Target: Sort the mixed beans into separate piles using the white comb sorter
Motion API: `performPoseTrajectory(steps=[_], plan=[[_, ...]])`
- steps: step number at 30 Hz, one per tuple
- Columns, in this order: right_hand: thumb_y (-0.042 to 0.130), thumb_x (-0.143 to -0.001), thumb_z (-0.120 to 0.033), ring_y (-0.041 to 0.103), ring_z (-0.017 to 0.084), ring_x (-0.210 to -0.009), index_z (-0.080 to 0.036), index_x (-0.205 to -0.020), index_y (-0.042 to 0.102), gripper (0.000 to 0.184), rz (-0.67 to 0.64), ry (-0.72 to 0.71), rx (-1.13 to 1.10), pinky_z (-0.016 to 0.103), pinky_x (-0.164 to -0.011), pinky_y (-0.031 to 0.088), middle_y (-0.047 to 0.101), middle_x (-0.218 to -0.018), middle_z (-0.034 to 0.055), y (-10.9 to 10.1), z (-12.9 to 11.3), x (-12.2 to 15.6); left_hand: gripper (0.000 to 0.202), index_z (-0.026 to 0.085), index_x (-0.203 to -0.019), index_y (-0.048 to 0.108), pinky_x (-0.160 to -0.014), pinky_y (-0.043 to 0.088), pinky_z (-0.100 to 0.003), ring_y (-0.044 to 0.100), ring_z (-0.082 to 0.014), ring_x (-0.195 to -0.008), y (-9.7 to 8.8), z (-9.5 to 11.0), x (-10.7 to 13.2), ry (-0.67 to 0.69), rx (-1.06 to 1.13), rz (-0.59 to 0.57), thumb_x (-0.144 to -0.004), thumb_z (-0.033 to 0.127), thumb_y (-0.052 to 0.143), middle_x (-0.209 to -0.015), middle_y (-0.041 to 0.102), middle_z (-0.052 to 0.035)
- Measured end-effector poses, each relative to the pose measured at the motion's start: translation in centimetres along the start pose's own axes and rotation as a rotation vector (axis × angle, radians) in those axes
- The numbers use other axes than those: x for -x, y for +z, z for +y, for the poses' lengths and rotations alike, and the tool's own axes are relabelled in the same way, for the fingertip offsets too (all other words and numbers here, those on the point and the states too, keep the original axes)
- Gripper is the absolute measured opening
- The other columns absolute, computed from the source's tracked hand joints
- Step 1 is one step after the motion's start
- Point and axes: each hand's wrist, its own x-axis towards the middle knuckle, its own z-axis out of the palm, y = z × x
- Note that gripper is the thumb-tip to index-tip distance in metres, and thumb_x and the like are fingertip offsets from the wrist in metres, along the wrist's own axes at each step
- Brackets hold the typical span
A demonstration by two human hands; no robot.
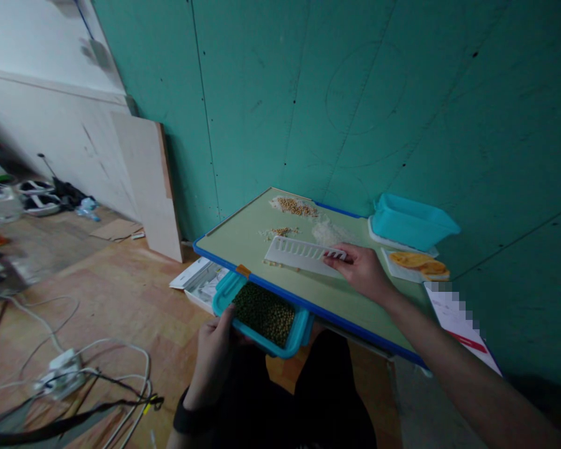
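Observation:
My left hand (215, 352) grips the near edge of a blue plastic box (298, 337) filled with green beans (264, 312), held just under the table's front edge. On the table, my right hand (362, 268) pinches the right end of a white comb-like scraper (302, 254) that lies flat. Beyond the scraper are a small heap of yellow beans (295, 206), a scatter of mixed grains (280, 231) and a pile of white rice (327, 232).
The green table (243, 240) has a blue rim and stands against a teal wall. At its right are a blue tub (409, 221) on a white lid, a white tray of yellow pieces (418, 263) and a paper sheet (453, 312). Cables and a power strip (60, 374) lie on the wooden floor.

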Motion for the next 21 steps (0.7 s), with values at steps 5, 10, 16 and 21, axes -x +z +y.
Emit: performPoseTrajectory(steps=[5,10,16,21], plan=[[0.068,-0.092,-0.028,0.069,0.015,-0.062,-0.020,-0.087,0.075,0.012,0.037,-0.112,0.120,0.021,-0.058,0.048,0.074,-0.071,0.0000,0.8,-2.7,2.5,0.045,0.020,-0.043,0.060,-0.038,0.037,-0.024,0.050,-0.0132,-0.037,0.9,1.3,0.8,-0.006,-0.066,0.044,-0.066,0.054,0.077,-0.040,0.056,-0.0005],[0.063,-0.096,-0.023,0.074,0.015,-0.067,-0.020,-0.096,0.073,0.011,0.231,-0.204,0.397,0.021,-0.062,0.050,0.080,-0.083,0.0023,-0.4,-4.1,5.6,0.044,0.019,-0.043,0.059,-0.036,0.032,-0.025,0.049,-0.0140,-0.036,0.8,1.1,1.2,-0.006,-0.068,0.043,-0.067,0.051,0.078,-0.039,0.055,0.0001],[0.058,-0.101,-0.026,0.066,0.013,-0.048,-0.018,-0.095,0.073,0.018,0.339,-0.303,0.889,0.026,-0.054,0.046,0.080,-0.080,0.0018,-3.8,-6.6,12.3,0.046,0.018,-0.044,0.062,-0.037,0.032,-0.023,0.046,-0.0115,-0.037,0.5,0.9,2.0,-0.040,-0.161,0.050,-0.073,0.052,0.072,-0.041,0.056,-0.0009],[0.054,-0.101,-0.012,0.067,0.012,-0.053,-0.019,-0.088,0.076,0.026,0.236,-0.489,1.010,0.028,-0.055,0.044,0.081,-0.085,0.0022,-3.5,-10.2,13.8,0.045,0.019,-0.041,0.059,-0.037,0.030,-0.023,0.041,-0.0102,-0.038,1.6,1.5,2.9,-0.029,-0.166,0.070,-0.070,0.051,0.071,-0.039,0.051,0.0011]])
